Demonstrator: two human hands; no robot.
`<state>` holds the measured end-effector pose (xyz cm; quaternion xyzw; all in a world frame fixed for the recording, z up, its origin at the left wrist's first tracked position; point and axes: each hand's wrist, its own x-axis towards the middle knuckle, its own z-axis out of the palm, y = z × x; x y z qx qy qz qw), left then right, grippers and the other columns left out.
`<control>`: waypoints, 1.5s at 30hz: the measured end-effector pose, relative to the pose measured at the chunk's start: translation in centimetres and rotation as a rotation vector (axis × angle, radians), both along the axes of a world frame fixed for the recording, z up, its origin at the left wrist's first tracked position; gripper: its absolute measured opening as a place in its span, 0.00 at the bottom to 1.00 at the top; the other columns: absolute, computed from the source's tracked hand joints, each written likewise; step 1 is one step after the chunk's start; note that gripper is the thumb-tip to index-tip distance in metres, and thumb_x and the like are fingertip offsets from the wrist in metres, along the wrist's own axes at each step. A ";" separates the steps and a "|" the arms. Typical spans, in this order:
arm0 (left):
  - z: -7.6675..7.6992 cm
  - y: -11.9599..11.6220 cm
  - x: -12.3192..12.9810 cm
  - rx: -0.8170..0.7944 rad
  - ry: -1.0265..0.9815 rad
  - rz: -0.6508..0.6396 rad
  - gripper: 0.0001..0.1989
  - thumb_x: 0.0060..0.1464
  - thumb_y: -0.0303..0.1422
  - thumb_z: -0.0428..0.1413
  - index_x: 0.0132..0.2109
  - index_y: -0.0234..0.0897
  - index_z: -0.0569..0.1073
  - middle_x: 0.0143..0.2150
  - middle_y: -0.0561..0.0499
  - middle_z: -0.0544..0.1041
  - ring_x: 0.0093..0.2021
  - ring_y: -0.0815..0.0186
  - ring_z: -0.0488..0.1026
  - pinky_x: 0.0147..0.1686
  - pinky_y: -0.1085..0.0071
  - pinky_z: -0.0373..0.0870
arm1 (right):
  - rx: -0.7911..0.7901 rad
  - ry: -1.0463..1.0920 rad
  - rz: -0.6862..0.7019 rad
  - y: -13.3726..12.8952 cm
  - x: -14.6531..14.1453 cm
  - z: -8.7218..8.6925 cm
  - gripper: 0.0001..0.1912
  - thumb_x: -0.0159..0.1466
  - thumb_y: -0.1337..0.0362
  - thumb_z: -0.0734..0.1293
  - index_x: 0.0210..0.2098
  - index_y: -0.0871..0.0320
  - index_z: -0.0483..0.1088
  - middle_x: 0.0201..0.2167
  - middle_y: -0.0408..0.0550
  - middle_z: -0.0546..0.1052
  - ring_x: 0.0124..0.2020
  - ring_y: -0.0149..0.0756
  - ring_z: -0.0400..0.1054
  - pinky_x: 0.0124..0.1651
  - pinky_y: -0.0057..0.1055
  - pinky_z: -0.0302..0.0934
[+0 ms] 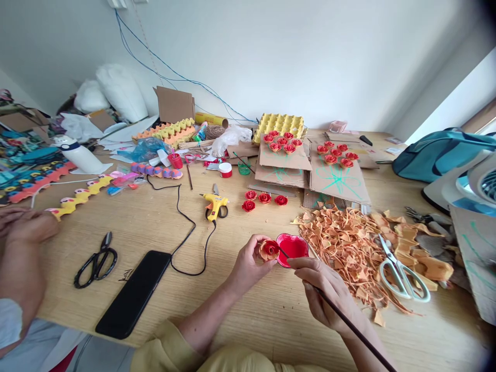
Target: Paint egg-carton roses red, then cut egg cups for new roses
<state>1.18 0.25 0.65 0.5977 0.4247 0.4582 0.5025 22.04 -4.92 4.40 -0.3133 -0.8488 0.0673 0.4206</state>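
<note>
Between the thumb and fingers of my left hand [250, 263] is a paper rose [268, 250], red inside with orange still showing on its outer petals. My right hand [321, 289] grips a long dark paintbrush [349, 325], its tip at the rose's right side. Just behind the two hands sits a small dish of red paint [293, 247], partly covered by my right fingers. Several finished-looking red roses [264, 198] lie on the table beyond the dish. More red roses [282, 142] stand on cardboard pieces [339, 181] farther back.
Orange scraps [341, 248] are heaped at the right, with white-handled scissors [403, 276] on them. At the left are a yellow glue gun [215, 204] with its cord, black scissors [96, 263] and a phone [134, 294]. Another person's hands [31, 225] rest at the far left edge.
</note>
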 end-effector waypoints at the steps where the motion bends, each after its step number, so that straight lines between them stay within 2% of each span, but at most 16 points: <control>1: 0.0 0.0 0.0 0.000 -0.001 -0.006 0.20 0.50 0.30 0.65 0.49 0.37 0.69 0.45 0.47 0.77 0.43 0.64 0.76 0.44 0.70 0.73 | 0.009 -0.004 -0.003 0.0 0.0 0.0 0.16 0.66 0.78 0.60 0.51 0.59 0.66 0.48 0.57 0.78 0.48 0.37 0.74 0.54 0.34 0.69; 8: -0.1 0.0 0.0 0.012 0.012 0.031 0.20 0.48 0.29 0.65 0.48 0.37 0.69 0.44 0.48 0.78 0.42 0.64 0.76 0.45 0.70 0.73 | -0.052 0.013 0.023 -0.3 -0.1 0.0 0.15 0.67 0.78 0.59 0.49 0.58 0.66 0.45 0.55 0.79 0.43 0.36 0.74 0.47 0.32 0.70; 14: -0.3 0.1 0.0 0.021 0.006 0.003 0.20 0.49 0.30 0.65 0.49 0.38 0.70 0.44 0.48 0.78 0.43 0.64 0.76 0.44 0.70 0.73 | -0.015 0.006 -0.004 -0.1 0.0 -0.1 0.17 0.67 0.78 0.60 0.52 0.58 0.66 0.48 0.56 0.78 0.48 0.37 0.75 0.52 0.35 0.70; 19: -0.3 0.1 0.0 0.023 0.015 0.017 0.19 0.50 0.29 0.64 0.49 0.37 0.70 0.44 0.47 0.78 0.42 0.64 0.76 0.44 0.69 0.73 | -0.046 0.004 0.006 -0.3 -0.1 0.2 0.15 0.67 0.77 0.59 0.49 0.58 0.66 0.45 0.56 0.79 0.43 0.36 0.75 0.47 0.33 0.71; 25: -0.2 0.0 0.0 0.024 0.029 -0.003 0.19 0.50 0.29 0.65 0.49 0.38 0.70 0.45 0.48 0.78 0.44 0.63 0.76 0.45 0.69 0.74 | 0.006 -0.004 -0.022 -0.2 -0.1 0.1 0.17 0.67 0.78 0.60 0.51 0.58 0.67 0.48 0.57 0.79 0.46 0.38 0.76 0.49 0.34 0.71; 30: -0.3 0.0 -0.1 0.031 0.036 0.001 0.19 0.50 0.29 0.65 0.49 0.37 0.70 0.44 0.48 0.78 0.43 0.64 0.77 0.45 0.70 0.74 | -0.075 0.016 0.011 -0.3 0.1 0.0 0.15 0.67 0.77 0.59 0.50 0.57 0.66 0.45 0.55 0.79 0.43 0.37 0.76 0.46 0.33 0.71; 37: -0.7 -0.1 0.0 0.054 0.064 0.004 0.19 0.52 0.29 0.64 0.50 0.38 0.70 0.45 0.49 0.78 0.44 0.64 0.77 0.46 0.69 0.74 | -0.026 0.058 -0.002 -0.4 0.5 -0.6 0.17 0.67 0.77 0.60 0.53 0.58 0.66 0.50 0.57 0.78 0.49 0.37 0.75 0.50 0.33 0.71; 43: -0.6 0.1 -0.2 0.113 0.091 0.030 0.21 0.50 0.28 0.65 0.53 0.38 0.73 0.51 0.44 0.77 0.51 0.59 0.76 0.52 0.65 0.73 | -0.021 0.128 -0.073 -0.4 0.4 -0.2 0.15 0.68 0.76 0.60 0.52 0.57 0.67 0.46 0.55 0.79 0.45 0.37 0.77 0.45 0.33 0.73; 45: -0.5 0.3 -0.3 0.102 0.100 0.044 0.20 0.50 0.30 0.65 0.50 0.37 0.73 0.49 0.45 0.77 0.49 0.59 0.76 0.50 0.65 0.73 | -0.038 0.169 -0.138 -0.3 0.4 0.0 0.13 0.69 0.75 0.60 0.49 0.56 0.67 0.45 0.55 0.80 0.44 0.37 0.77 0.44 0.33 0.73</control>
